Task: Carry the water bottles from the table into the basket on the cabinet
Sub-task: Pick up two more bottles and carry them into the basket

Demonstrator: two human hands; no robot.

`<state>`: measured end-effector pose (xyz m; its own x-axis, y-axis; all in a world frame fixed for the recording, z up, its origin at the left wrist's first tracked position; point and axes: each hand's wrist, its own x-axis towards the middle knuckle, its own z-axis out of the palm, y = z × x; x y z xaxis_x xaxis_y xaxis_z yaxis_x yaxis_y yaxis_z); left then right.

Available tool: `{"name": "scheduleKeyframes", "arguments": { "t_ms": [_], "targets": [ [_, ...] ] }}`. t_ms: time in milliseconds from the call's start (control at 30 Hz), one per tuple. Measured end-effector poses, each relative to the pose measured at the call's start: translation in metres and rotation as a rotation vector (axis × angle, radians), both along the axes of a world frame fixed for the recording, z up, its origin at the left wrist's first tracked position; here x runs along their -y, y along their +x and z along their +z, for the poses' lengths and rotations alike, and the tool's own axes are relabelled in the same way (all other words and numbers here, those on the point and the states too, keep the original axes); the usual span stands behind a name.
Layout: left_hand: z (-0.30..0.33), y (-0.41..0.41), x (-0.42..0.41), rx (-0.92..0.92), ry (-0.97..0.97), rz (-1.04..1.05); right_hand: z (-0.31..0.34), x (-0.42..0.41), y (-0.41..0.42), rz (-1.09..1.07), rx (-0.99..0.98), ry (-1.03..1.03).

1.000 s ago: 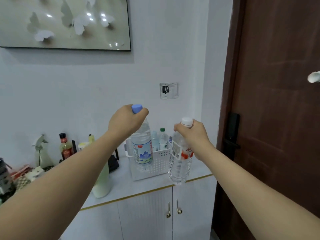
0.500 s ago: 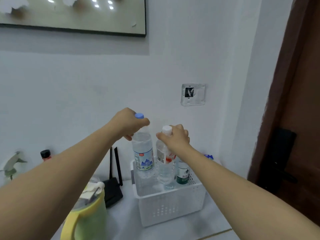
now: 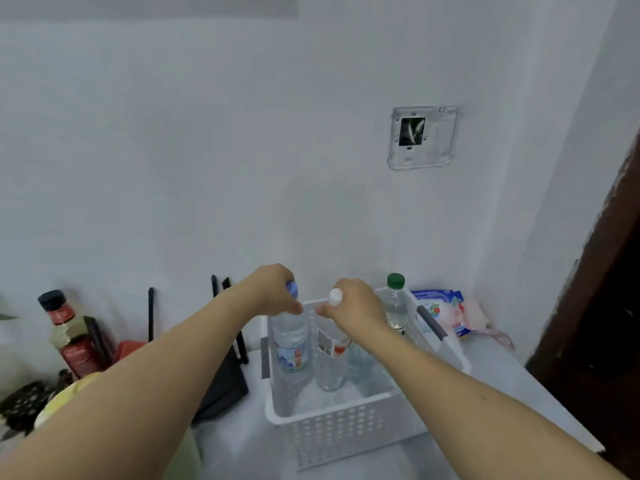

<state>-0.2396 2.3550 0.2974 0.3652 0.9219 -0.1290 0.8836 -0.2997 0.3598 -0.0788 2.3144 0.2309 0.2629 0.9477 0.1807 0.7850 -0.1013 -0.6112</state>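
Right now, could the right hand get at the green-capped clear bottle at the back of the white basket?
Probably yes, once it lets go: the right hand grips the white-capped bottle, and the green-capped clear bottle stands just beside it, cap uncovered.

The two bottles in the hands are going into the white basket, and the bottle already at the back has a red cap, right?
Not quite. The head view shows the back bottle has a green cap. The rest is right: the left hand and right hand lower two bottles into the white basket.
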Motion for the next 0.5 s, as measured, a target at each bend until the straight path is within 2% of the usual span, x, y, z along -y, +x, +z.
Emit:
{"name": "scheduleKeyframes", "arguments": {
  "t_ms": [267,500],
  "targets": [
    [-0.035,0.001,-0.019,-0.102,0.054,-0.086,-0.017,-0.018,-0.010,-0.063,0.027,0.042],
    [-0.043,-0.009,-0.031,-0.127,0.044,-0.027,-0.014,-0.024,-0.018,-0.015,0.040,-0.027]
  ]
}}
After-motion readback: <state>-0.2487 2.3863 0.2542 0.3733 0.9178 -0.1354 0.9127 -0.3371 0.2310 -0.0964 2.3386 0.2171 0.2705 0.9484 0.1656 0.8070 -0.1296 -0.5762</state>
